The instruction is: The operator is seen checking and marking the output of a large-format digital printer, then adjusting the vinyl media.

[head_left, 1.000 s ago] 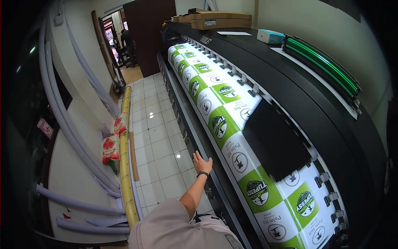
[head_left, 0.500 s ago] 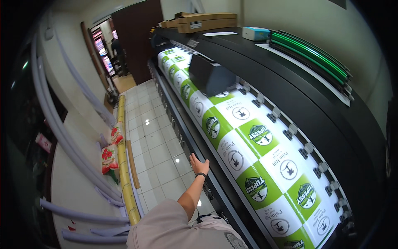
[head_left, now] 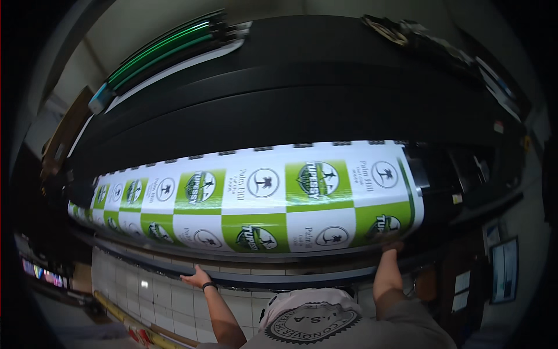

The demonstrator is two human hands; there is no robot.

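A wide printed banner sheet (head_left: 254, 216), chequered in green and white with round emblems, runs across the front of a large black printer (head_left: 279, 107). My left hand (head_left: 197, 277), a dark band at its wrist, is at the dark rail (head_left: 261, 278) along the printer's front; its fingers are spread and it holds nothing. Farther right, my right hand (head_left: 393, 246) reaches the sheet's lower edge near its right end. Blur and shade hide those fingers, so I cannot tell whether they grip the sheet.
On top of the printer, a green-lit rolled item (head_left: 165, 52) stands at the back left near a cardboard box (head_left: 67, 131). Assorted items (head_left: 407, 38) lie at the back right. A monitor (head_left: 504, 270) is at lower right. White floor tiles (head_left: 133, 291) show below the rail.
My view has swung right, so the printer now lies straight across. My right arm has come into view at the sheet's edge. The left hand stays by the rail.
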